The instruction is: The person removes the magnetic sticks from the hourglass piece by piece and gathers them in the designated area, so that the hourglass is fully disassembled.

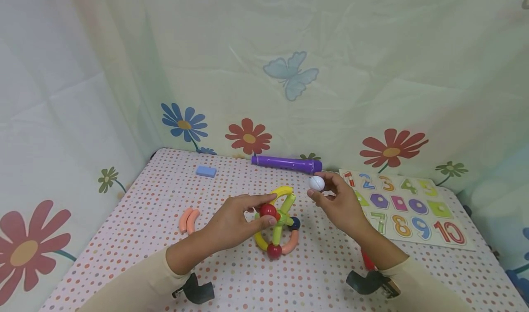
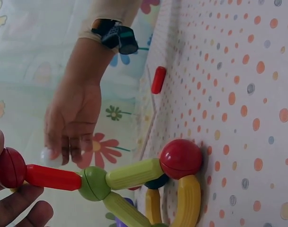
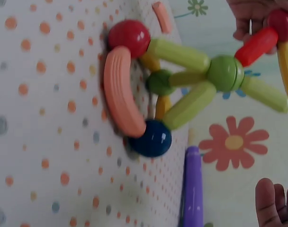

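A magnetic ball-and-stick structure stands on the table, with a base of curved sticks, a red ball [image 1: 274, 251] and a dark blue ball [image 3: 152, 138]. Light green sticks [image 3: 189, 104] rise from the base to a green ball [image 3: 224, 73]. From that ball a red stick [image 2: 54, 178] leads to an upper red ball [image 1: 267, 210], which my left hand [image 1: 237, 220] pinches between thumb and fingers. A yellow curved stick [image 1: 283, 191] extends from the upper red ball. Right of the structure, my right hand [image 1: 340, 206] pinches a white ball [image 1: 317, 183] in the air.
Two salmon curved sticks [image 1: 189, 220] lie on the left of the dotted table, and a blue block [image 1: 206, 171] farther back. A purple tube [image 1: 286, 164] lies along the back edge. On the right are a number board [image 1: 417, 211] and a red stick [image 1: 367, 260], partly under my right forearm.
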The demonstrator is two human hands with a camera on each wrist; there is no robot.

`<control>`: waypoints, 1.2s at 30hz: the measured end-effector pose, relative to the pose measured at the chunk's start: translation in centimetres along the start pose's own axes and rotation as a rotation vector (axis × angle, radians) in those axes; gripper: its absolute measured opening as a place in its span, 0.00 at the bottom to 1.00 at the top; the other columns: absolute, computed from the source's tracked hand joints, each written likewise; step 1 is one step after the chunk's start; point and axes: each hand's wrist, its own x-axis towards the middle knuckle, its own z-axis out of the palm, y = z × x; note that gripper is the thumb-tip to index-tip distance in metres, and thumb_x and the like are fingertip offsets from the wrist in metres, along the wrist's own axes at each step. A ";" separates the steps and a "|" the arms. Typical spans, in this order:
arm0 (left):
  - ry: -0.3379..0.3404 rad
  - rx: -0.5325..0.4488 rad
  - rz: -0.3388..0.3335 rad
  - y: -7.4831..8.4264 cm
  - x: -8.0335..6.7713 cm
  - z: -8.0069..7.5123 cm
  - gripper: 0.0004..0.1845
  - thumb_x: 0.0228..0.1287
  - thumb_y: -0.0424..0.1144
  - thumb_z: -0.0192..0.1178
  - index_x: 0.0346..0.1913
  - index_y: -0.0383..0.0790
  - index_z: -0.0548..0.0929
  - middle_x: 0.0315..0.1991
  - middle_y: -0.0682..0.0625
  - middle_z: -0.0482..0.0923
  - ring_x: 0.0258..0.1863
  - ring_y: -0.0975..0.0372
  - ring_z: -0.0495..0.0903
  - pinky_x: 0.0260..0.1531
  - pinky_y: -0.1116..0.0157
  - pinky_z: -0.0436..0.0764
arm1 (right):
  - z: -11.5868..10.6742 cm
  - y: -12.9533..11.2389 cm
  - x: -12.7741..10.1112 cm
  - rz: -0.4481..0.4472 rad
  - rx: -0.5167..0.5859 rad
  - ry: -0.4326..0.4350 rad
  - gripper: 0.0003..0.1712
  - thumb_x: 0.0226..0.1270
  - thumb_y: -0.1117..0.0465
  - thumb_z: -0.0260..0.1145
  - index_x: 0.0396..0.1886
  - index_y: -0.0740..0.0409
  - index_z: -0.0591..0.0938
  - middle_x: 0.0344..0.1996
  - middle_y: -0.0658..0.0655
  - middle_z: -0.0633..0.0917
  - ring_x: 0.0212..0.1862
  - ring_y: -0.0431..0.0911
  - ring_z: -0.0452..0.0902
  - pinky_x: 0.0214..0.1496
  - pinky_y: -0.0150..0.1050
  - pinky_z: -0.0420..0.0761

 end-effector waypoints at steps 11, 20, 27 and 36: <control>-0.001 -0.005 -0.035 0.1 -0.1 0.0 0.33 0.66 0.52 0.70 0.73 0.58 0.75 0.49 0.63 0.83 0.50 0.65 0.78 0.48 0.63 0.82 | -2.8 4.1 1.3 -0.001 -0.222 0.035 0.30 0.71 0.59 0.70 0.66 0.68 0.71 0.49 0.65 0.80 0.48 0.56 0.77 0.35 0.35 0.80; -0.012 0.004 -0.045 0.2 0.0 0.0 0.33 0.66 0.53 0.69 0.73 0.59 0.73 0.49 0.63 0.83 0.50 0.65 0.79 0.50 0.61 0.80 | -4.6 7.0 2.6 0.077 -0.299 0.005 0.30 0.74 0.57 0.66 0.67 0.70 0.69 0.55 0.71 0.79 0.56 0.63 0.75 0.47 0.51 0.81; -0.021 -0.002 -0.052 0.2 0.1 -0.1 0.34 0.66 0.52 0.70 0.73 0.59 0.73 0.49 0.62 0.83 0.50 0.65 0.79 0.51 0.60 0.81 | -5.5 8.8 4.0 0.176 -0.356 -0.034 0.31 0.74 0.55 0.66 0.68 0.69 0.70 0.57 0.72 0.77 0.60 0.67 0.71 0.57 0.62 0.76; -0.019 -0.028 -0.044 0.1 0.1 0.0 0.33 0.66 0.50 0.70 0.73 0.58 0.73 0.49 0.61 0.83 0.50 0.65 0.79 0.53 0.54 0.81 | -5.9 10.4 5.2 0.243 -0.405 -0.090 0.30 0.74 0.55 0.66 0.68 0.68 0.71 0.57 0.71 0.78 0.59 0.66 0.71 0.57 0.60 0.76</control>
